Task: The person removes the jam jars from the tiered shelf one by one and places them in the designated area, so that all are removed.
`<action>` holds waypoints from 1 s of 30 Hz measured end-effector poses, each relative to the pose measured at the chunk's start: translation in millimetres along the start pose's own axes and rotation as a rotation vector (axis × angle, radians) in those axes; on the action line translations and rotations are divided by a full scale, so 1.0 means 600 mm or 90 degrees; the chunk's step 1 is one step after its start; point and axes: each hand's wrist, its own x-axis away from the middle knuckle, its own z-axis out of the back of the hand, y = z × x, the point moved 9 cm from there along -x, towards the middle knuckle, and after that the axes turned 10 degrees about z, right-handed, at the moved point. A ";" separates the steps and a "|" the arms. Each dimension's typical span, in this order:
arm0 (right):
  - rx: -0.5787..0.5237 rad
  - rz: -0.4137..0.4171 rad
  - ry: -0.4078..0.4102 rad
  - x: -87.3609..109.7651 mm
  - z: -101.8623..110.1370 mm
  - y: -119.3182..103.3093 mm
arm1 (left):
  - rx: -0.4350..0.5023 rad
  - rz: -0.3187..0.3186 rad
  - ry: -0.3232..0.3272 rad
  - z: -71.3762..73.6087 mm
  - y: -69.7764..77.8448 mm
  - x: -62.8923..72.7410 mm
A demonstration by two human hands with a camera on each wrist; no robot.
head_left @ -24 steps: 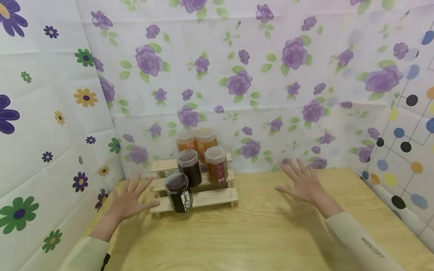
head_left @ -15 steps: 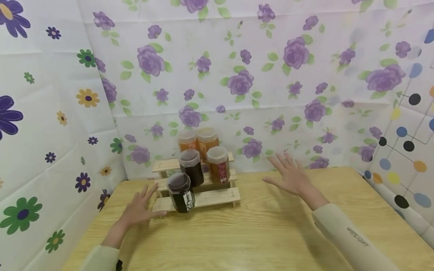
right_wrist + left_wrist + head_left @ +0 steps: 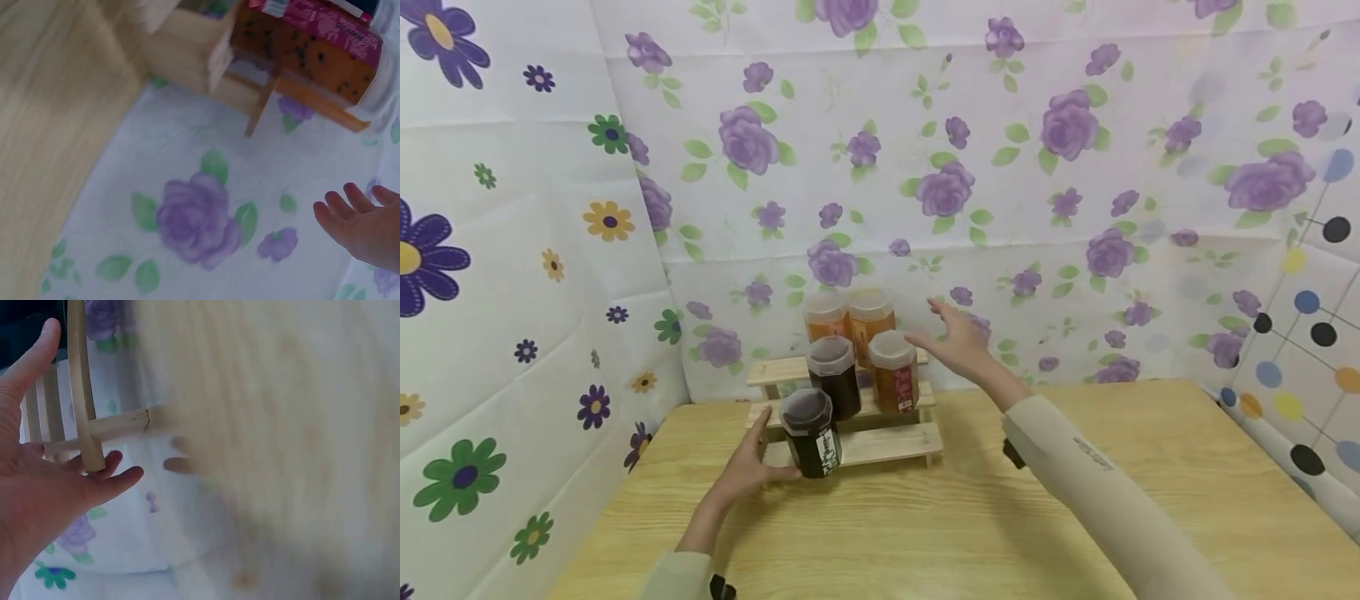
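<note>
A three-tiered wooden rack point(image 3: 887, 443) bears several octagonal jars with pale lids. On its lowest step, a dark jar with a white label point(image 3: 811, 442) leans slightly. Another dark jar point(image 3: 837, 383) and an amber jar with a pink label point(image 3: 897, 379) occupy the middle step; orange jars point(image 3: 826, 321) stand behind. My left hand point(image 3: 747, 469) reaches round the rack's left end, thumb near the front jar. In the left wrist view its fingers point(image 3: 125, 481) lie by the rack's side, thumb apart. My right hand point(image 3: 958, 342), fingers extended, hovers right of the amber jar, apart from it.
The light wooden table point(image 3: 880, 533) extends in front of the rack. A purple-flowered sheet point(image 3: 1022, 208) hangs close behind the rack. Patterned sheets point(image 3: 550, 292) form the side walls.
My left hand has moved right to the rack's left end. My right hand has swept left and slightly up toward the amber jar. The jars and rack stay in place.
</note>
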 end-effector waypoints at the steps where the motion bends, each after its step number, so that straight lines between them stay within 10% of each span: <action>1: -0.013 -0.006 0.008 -0.012 -0.006 -0.006 | 0.000 0.002 0.012 0.002 -0.002 -0.001; 14: -0.171 -0.066 0.056 -0.108 -0.078 -0.050 | 0.100 0.021 0.074 0.004 -0.029 -0.004; 30: -0.202 -0.148 0.076 -0.110 -0.088 -0.019 | 0.248 0.066 0.117 -0.008 -0.080 -0.009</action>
